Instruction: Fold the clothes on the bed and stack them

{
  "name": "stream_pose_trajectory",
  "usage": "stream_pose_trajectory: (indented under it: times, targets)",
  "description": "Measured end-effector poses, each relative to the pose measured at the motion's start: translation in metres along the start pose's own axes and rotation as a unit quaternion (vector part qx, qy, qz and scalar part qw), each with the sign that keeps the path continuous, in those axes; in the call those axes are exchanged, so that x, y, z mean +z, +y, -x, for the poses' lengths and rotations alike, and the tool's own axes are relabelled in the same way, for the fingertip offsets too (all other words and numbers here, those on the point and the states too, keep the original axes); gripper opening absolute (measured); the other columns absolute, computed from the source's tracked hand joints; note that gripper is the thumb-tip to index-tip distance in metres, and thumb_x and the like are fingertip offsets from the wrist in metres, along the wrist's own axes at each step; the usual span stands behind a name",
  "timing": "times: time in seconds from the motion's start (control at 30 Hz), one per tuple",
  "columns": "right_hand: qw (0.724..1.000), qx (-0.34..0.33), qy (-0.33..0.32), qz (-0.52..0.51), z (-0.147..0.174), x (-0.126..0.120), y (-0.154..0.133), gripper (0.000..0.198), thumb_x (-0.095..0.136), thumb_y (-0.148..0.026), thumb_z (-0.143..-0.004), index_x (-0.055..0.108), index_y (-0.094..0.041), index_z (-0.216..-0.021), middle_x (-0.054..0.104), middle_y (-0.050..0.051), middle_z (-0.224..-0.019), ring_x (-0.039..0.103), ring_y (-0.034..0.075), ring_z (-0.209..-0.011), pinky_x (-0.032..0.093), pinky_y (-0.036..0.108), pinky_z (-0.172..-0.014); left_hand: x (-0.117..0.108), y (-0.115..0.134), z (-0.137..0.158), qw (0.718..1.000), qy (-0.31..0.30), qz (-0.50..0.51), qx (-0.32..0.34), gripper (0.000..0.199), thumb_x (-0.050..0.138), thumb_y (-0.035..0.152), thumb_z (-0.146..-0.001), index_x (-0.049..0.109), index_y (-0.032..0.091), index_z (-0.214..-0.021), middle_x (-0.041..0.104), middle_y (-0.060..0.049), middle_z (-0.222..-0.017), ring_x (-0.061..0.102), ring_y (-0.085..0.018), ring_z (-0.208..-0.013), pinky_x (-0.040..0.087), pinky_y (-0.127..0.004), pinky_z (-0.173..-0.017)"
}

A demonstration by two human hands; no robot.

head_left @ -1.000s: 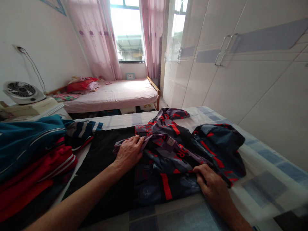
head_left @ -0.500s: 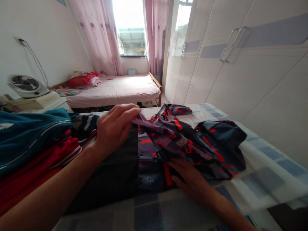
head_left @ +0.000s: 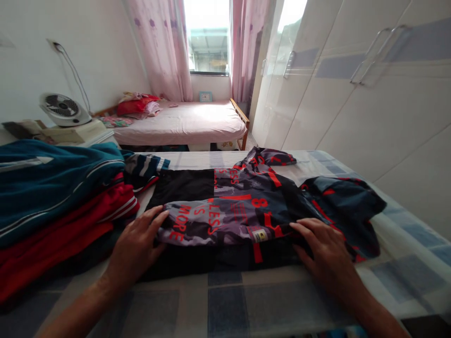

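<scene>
A hooded jacket (head_left: 243,183), black and purple-grey with red lettering, lies spread on the bed in front of me. One sleeve (head_left: 211,223) is laid lengthwise across its body, with red words running over it. At that sleeve's cuff end, my left hand (head_left: 139,244) is closed, fingers on top and thumb below. My right hand (head_left: 324,249) grips the jacket near the shoulder end of the same sleeve, thumb under the fingers. To its right the dark hood (head_left: 347,202) spreads out. The other sleeve (head_left: 278,157) sticks out bunched on the far side.
A pile of clothes, with a teal jacket (head_left: 63,183) above a red garment (head_left: 109,206), is at the left. Everything lies on a checked sheet (head_left: 169,305). Beyond are a pink-covered bed (head_left: 190,122), a small fan (head_left: 65,108) and white wardrobes (head_left: 387,122).
My left hand has come down and nearer, laying the lifted sleeve flat across the jacket. My right hand has shifted right, to the shoulder. The view has turned slightly left.
</scene>
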State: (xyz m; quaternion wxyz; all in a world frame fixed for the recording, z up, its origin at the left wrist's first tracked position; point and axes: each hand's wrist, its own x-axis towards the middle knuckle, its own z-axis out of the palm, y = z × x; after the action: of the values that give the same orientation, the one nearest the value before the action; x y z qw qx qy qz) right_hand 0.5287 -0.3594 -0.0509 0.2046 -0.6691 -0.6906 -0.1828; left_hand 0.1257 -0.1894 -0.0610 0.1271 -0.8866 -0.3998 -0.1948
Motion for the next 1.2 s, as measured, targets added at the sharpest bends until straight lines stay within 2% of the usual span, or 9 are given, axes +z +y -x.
stream_pose_trajectory:
  times: [0.13,0.27,0.33,0.43,0.67,0.8,0.9,1.0,1.2]
  targets:
    - [0.998,-0.001,0.008,0.059,-0.013,0.006,0.004,0.029,0.053,-0.021,-0.083,0.056,-0.019,-0.112,0.06,0.011,-0.112,0.051,0.03,-0.111,0.036,0.046,-0.091,-0.002,0.01,-0.026,0.992,-0.035,0.062,-0.103,0.044,0.05,0.024,-0.079,0.05,0.016,-0.122,0.053,-0.013,-0.131,0.053,-0.029,-0.117,0.046,-0.039,-0.094]
    - [0.997,0.02,0.023,0.073,-0.02,0.008,0.006,0.019,0.053,-0.019,-0.081,0.057,-0.02,-0.1,0.061,0.009,-0.103,0.053,0.029,-0.105,0.034,0.044,-0.09,-0.009,0.009,-0.039,0.974,0.027,0.147,-0.168,0.036,0.047,0.024,-0.081,0.054,0.016,-0.116,0.058,-0.01,-0.123,0.055,-0.026,-0.114,0.045,-0.038,-0.096]
    - [0.998,0.023,0.029,0.059,-0.018,0.01,0.01,0.009,0.052,-0.019,-0.082,0.057,-0.021,-0.09,0.062,0.007,-0.096,0.054,0.027,-0.1,0.035,0.041,-0.087,-0.008,0.006,-0.037,0.971,0.065,0.168,-0.155,0.035,0.046,0.023,-0.083,0.054,0.016,-0.116,0.056,-0.01,-0.124,0.053,-0.025,-0.116,0.042,-0.04,-0.101]
    - [0.998,0.028,0.023,0.043,-0.012,0.016,0.016,0.007,0.049,-0.019,-0.082,0.055,-0.021,-0.085,0.062,0.006,-0.091,0.054,0.026,-0.094,0.035,0.039,-0.081,-0.003,-0.002,-0.027,0.986,0.054,0.12,-0.099,0.042,0.046,0.014,-0.08,0.053,0.014,-0.122,0.048,-0.015,-0.133,0.048,-0.028,-0.122,0.042,-0.043,-0.1]
    - [0.998,0.049,0.013,0.022,-0.01,0.018,0.027,0.01,0.047,-0.016,-0.078,0.054,-0.022,-0.081,0.061,0.006,-0.088,0.053,0.026,-0.094,0.036,0.038,-0.078,-0.028,-0.021,-0.01,0.99,0.076,-0.002,0.116,0.047,0.039,0.005,-0.086,0.046,0.019,-0.13,0.036,-0.014,-0.146,0.033,-0.028,-0.135,0.034,-0.047,-0.108]
    - [0.998,0.055,-0.021,0.015,-0.005,0.024,0.028,0.013,0.047,-0.014,-0.075,0.056,-0.021,-0.079,0.062,0.007,-0.091,0.054,0.027,-0.096,0.038,0.04,-0.08,-0.027,-0.025,0.015,0.984,0.011,-0.01,0.18,0.044,0.035,0.009,-0.09,0.047,0.019,-0.132,0.045,-0.012,-0.141,0.041,-0.026,-0.131,0.039,-0.041,-0.105]
    - [0.996,0.066,-0.055,0.001,0.001,0.027,0.032,0.017,0.046,-0.012,-0.071,0.058,-0.022,-0.078,0.063,0.007,-0.091,0.055,0.027,-0.098,0.039,0.042,-0.086,-0.019,-0.026,0.035,0.983,-0.045,-0.019,0.174,0.047,0.033,0.006,-0.088,0.051,0.02,-0.129,0.055,-0.01,-0.132,0.052,-0.023,-0.121,0.045,-0.036,-0.098]
    - [0.995,0.043,-0.083,-0.04,-0.002,0.015,0.035,0.026,0.044,-0.012,-0.068,0.062,-0.023,-0.083,0.065,0.007,-0.1,0.054,0.028,-0.108,0.04,0.046,-0.093,-0.025,-0.025,0.037,0.987,-0.047,-0.012,0.152,0.046,0.038,0.006,-0.084,0.056,0.023,-0.123,0.061,-0.007,-0.126,0.056,-0.022,-0.114,0.046,-0.036,-0.093]
    - [0.986,0.014,-0.097,-0.137,-0.032,-0.016,0.001,0.043,0.042,-0.025,-0.087,0.05,-0.027,-0.128,0.048,0.004,-0.139,0.038,0.022,-0.133,0.034,0.044,-0.108,-0.041,-0.007,0.006,0.994,0.009,0.069,0.086,0.04,0.047,0.023,-0.087,0.052,0.024,-0.128,0.05,-0.006,-0.138,0.044,-0.023,-0.128,0.04,-0.037,-0.102]
